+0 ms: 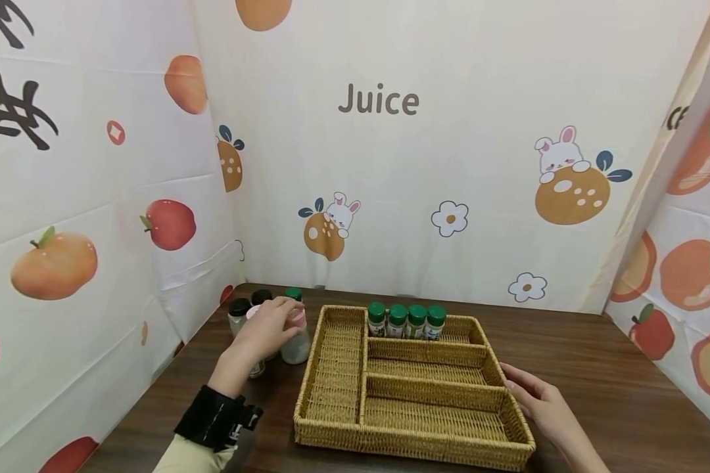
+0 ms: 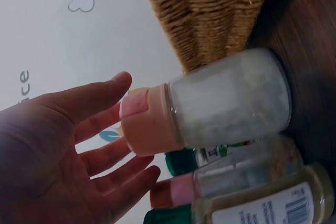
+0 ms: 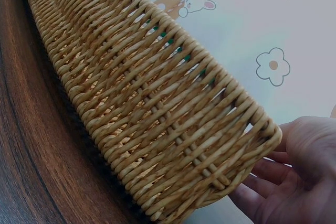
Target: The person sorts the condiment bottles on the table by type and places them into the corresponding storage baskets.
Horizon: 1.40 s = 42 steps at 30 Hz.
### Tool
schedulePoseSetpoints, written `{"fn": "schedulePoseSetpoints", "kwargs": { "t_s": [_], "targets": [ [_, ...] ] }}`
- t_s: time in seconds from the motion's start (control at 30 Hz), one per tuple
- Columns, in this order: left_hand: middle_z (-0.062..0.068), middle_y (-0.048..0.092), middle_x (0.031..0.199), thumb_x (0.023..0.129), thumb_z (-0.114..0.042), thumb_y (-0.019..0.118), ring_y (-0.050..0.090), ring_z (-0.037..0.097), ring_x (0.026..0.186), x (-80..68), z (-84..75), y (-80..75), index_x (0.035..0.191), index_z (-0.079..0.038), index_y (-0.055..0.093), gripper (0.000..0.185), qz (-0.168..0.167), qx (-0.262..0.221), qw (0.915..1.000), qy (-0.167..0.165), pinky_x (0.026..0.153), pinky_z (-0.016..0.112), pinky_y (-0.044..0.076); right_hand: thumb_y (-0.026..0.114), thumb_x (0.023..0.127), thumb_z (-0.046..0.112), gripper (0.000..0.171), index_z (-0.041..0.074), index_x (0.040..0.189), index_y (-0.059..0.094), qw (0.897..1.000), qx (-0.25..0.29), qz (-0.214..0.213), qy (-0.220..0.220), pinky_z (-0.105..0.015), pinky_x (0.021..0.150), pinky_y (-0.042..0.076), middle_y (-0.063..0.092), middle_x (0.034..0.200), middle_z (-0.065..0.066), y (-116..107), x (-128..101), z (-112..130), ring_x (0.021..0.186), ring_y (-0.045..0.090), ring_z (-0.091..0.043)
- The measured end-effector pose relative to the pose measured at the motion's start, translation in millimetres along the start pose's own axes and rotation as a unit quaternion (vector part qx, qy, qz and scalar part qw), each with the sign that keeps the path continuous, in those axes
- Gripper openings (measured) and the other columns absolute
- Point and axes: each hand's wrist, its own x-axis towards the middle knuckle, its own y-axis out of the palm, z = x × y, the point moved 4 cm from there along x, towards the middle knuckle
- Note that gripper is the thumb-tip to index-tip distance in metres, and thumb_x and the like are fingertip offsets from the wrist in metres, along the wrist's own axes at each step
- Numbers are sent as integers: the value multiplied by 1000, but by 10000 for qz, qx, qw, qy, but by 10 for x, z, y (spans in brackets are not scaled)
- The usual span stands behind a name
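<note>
My left hand [image 1: 266, 332] is over the cluster of jars left of the basket. In the left wrist view, its thumb and loosely spread fingers [image 2: 113, 156] frame the pink lid of a clear glass jar [image 2: 233, 100] with pale contents. This jar stands upright on the table, beside the basket's wall. My right hand [image 1: 541, 404] rests at the right side of the woven basket [image 1: 414, 437], fingers against its outer wall near a corner. Several green-capped spice bottles [image 1: 397, 322] stand in a row in the basket's back compartment.
Black-capped jars [image 1: 239, 307], a green-capped bottle [image 1: 293, 293] and another pink-lidded jar [image 2: 184, 188] crowd around the left hand. Low woven dividers split the basket into a long left section and stacked right ones. Printed cloth walls [image 1: 449, 151] enclose the dark wooden table [image 1: 615, 368].
</note>
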Motion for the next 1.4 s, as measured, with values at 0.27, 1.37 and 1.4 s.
{"fn": "schedulePoseSetpoints", "kwargs": {
  "t_s": [0.27, 1.37, 1.4],
  "targets": [
    [19, 57, 133, 93, -20, 71, 56, 40, 121, 14, -2, 22, 127, -8, 62, 37, -159, -10, 9997, -171, 96, 51, 51, 54, 104, 25, 60, -6, 151, 35, 9999, 129, 48, 6, -27, 83, 58, 44, 150, -27, 74, 15, -4, 96, 62, 11],
    [12, 62, 127, 93, -10, 70, 60, 32, 118, 28, -102, -8, 120, -12, 66, 28, -1024, -270, 9944, 47, 92, 47, 53, 53, 104, 20, 56, -11, 148, 36, 9996, 209, 21, -181, -23, 77, 58, 58, 103, 38, -14, 21, -21, 95, 64, 9],
    [12, 62, 127, 93, -10, 70, 60, 32, 118, 27, -108, -18, 120, -12, 66, 28, -1091, -270, 9936, 70, 92, 47, 53, 53, 104, 20, 56, -11, 148, 36, 9996, 213, 8, -184, -23, 76, 58, 58, 103, 38, -11, 19, -24, 95, 64, 8]
  ]
}}
